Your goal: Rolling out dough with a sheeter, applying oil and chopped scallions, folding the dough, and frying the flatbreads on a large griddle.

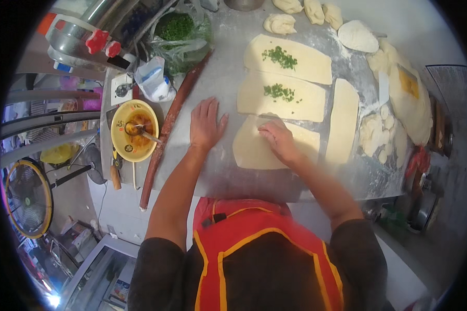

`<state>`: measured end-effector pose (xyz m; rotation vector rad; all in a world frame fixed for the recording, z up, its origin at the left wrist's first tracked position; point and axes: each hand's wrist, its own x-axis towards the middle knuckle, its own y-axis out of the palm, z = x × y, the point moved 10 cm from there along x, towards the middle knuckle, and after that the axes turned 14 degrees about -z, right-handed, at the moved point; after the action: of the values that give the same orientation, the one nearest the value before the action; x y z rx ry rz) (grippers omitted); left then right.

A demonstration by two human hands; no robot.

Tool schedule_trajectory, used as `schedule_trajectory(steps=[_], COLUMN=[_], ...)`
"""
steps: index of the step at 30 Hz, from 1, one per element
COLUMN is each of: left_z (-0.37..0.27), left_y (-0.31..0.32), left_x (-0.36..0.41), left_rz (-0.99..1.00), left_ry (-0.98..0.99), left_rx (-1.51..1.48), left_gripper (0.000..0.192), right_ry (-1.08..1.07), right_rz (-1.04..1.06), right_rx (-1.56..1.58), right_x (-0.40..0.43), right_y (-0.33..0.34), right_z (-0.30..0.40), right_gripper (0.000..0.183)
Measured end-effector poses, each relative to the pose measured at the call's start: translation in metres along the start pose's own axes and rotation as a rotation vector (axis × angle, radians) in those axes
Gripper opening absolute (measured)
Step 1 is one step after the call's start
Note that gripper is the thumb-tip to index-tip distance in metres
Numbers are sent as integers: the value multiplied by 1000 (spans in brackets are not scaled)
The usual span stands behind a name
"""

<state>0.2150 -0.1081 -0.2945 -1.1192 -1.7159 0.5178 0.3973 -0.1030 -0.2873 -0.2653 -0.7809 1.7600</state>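
Observation:
My left hand (207, 123) rests palm down on the metal table, fingers together and thumb apart, holding nothing. Over the nearest rolled dough sheet (253, 153) is my right hand (278, 140), its fingers curled inward. Whether anything is inside those fingers is hidden. Beyond it lie a middle dough sheet (253, 97) and a far dough sheet (315, 70), each bearing a small heap of chopped green onion (279, 92). A narrower dough strip (341, 122) stretches lengthwise to the right of them.
Left of my hand lies a long rolling pin (177, 105), beside a yellow bowl (118, 112) with orange liquid and a ladle (150, 137). Behind are a plastic bag of chopped greens (177, 29) and several dough lumps (279, 24). Covered dough (408, 105) and smaller pieces (371, 134) sit right.

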Motion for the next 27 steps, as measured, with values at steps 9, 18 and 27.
schedule_trajectory(steps=[9, 18, 27], left_z=[3, -1, -3], left_y=[2, -1, -3], left_x=[-5, -3, -2], left_rz=[2, 1, -23], left_ry=[20, -3, 30], left_rx=[25, -31, -4], left_gripper=[46, 46, 46], right_ry=[389, 151, 109], right_rz=[-1, 53, 79], right_rx=[179, -517, -615], right_x=[-59, -85, -106], right_y=[-34, 20, 22], right_z=[-18, 20, 9], right_gripper=[41, 74, 78])
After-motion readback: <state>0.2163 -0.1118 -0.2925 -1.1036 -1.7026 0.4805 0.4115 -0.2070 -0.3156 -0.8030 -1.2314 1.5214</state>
